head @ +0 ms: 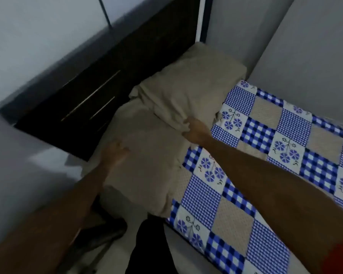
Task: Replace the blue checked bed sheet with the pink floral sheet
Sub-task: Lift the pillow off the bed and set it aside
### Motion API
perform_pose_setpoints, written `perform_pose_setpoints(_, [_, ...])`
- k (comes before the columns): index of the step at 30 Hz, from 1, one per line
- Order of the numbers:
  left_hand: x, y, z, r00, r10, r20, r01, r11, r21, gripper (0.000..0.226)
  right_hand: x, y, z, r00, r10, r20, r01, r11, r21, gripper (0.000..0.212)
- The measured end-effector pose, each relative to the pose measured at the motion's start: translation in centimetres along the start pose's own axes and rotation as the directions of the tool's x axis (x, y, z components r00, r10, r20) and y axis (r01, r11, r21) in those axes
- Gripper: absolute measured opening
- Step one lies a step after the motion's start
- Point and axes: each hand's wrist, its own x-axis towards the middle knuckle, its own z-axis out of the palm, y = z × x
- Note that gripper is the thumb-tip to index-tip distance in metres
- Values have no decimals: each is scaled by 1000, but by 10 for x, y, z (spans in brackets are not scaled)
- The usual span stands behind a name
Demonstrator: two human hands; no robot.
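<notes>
The blue checked bed sheet (pixel 265 159) with flower squares covers the mattress on the right. Two beige pillows lie at the head of the bed: a far pillow (pixel 192 84) and a near pillow (pixel 147 155). My right hand (pixel 194 131) grips the near corner of the far pillow, fingers curled into the fabric. My left hand (pixel 115 153) is blurred and rests on the left side of the near pillow, its fingers looking fairly straight. No pink floral sheet is in view.
A dark wooden headboard or cabinet (pixel 99 84) with metal handles stands behind the pillows. Grey walls close in the bed at the back right. Dark objects (pixel 107 230) lie on the pale floor beside the bed's near edge.
</notes>
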Motion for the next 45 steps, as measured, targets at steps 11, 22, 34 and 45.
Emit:
perform_pose_setpoints(11, [210,0,3,961,-107,256,125,991,-53,132,212,-57,37,989,136,-57,-145,963,-228,121])
perform_pose_setpoints(22, [222,-4,30,979,-81,187,49,984,170,105,223,-34,-14,929,89,-360,-146,980,-135,79])
perform_pose_setpoints(34, [206,-3,4,885,-153,440,322,883,-341,60,-94,-114,70,735,-391,-554,378,914,-143,41])
perform_pose_setpoints(45, [192,3,-18,870,5,493,256,850,-461,88,-91,-85,156,958,-85,-273,163,947,276,53])
